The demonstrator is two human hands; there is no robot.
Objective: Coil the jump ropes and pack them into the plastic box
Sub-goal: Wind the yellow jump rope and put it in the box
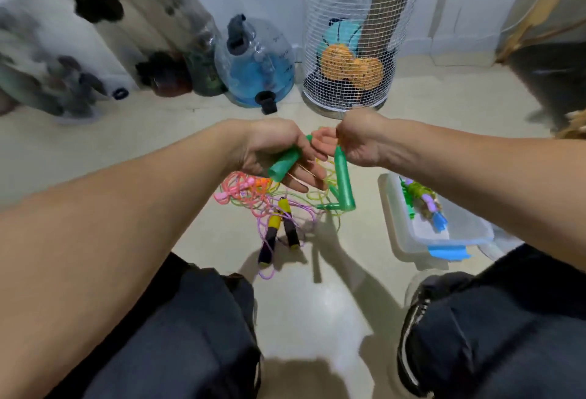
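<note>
Each hand's grip, left hand (pixel 272 153) and right hand (pixel 355 145), holds a green handle (pixel 344 183).

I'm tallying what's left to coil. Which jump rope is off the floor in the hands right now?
The green-handled rope: left hand holds one green handle, right hand the other. The yellow-and-black-handled rope and pink rope lie on the floor.

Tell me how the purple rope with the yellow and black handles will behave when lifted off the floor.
The purple rope lies in loose loops, so the cord will probably hang floppy. It crosses the pink rope, so it may drag that along. Its handles look rigid and may swing.
</note>
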